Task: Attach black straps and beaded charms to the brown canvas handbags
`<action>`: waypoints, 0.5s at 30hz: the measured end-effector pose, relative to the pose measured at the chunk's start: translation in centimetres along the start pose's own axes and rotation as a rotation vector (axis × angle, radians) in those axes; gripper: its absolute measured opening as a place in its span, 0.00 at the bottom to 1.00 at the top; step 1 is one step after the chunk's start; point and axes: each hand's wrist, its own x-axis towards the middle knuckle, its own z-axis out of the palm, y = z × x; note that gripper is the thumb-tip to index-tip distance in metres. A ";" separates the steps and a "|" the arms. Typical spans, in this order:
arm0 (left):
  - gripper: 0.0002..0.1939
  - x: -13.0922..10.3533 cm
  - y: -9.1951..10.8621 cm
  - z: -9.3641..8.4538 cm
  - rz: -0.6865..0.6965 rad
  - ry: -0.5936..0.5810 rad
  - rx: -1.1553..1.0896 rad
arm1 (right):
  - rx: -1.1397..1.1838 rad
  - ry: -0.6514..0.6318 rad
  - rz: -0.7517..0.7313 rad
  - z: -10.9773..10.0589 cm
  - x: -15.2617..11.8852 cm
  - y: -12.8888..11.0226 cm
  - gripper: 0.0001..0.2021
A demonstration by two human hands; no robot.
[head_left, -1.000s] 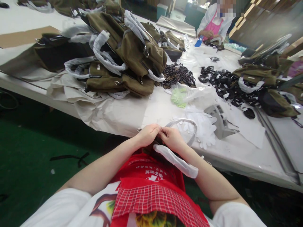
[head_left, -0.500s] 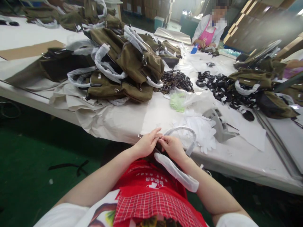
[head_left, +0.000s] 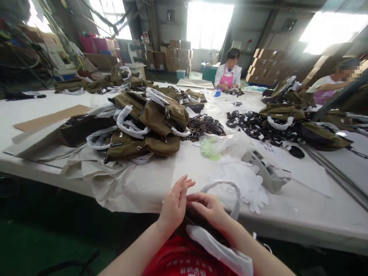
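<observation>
A dark handbag (head_left: 192, 219) sits between my body and the table edge, its two handles wrapped in white material. One wrapped handle (head_left: 220, 249) hangs toward me under my right forearm; the other wrapped handle (head_left: 236, 195) arches over the table edge. Above the bag's left part, my left hand (head_left: 176, 201) is raised with its fingers stretched out and apart from any object I can see. My right hand (head_left: 209, 207) lies over the bag's top, thumb and fingers apart, fingertips close to my left palm. The spot between the hands is partly hidden.
A pile of olive bags (head_left: 149, 126) fills the table's left. Chains (head_left: 205, 128), black coiled straps (head_left: 258, 126), a green glove (head_left: 210, 148), white gloves (head_left: 244, 182) and a grey tool (head_left: 267, 172) lie beyond my hands. Two co-workers are across the table.
The view has tilted up, showing more of the room. My hands were pinched together at a small metal part on the bag; now their fingers have loosened and my left fingers point upward.
</observation>
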 end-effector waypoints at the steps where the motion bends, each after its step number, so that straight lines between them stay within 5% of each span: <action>1: 0.18 0.2 0.1 0.1 -0.022 -0.002 -0.015 | 0.075 -0.034 0.025 0.0 0.1 0.1 0.12; 9: 0.16 0.8 -0.2 1.0 -0.114 -0.032 0.006 | 0.384 -0.065 0.175 -0.9 1.0 1.6 0.18; 15: 0.14 2.6 -1.0 2.4 -0.152 -0.186 0.025 | 0.433 -0.023 0.140 -2.8 2.0 3.5 0.20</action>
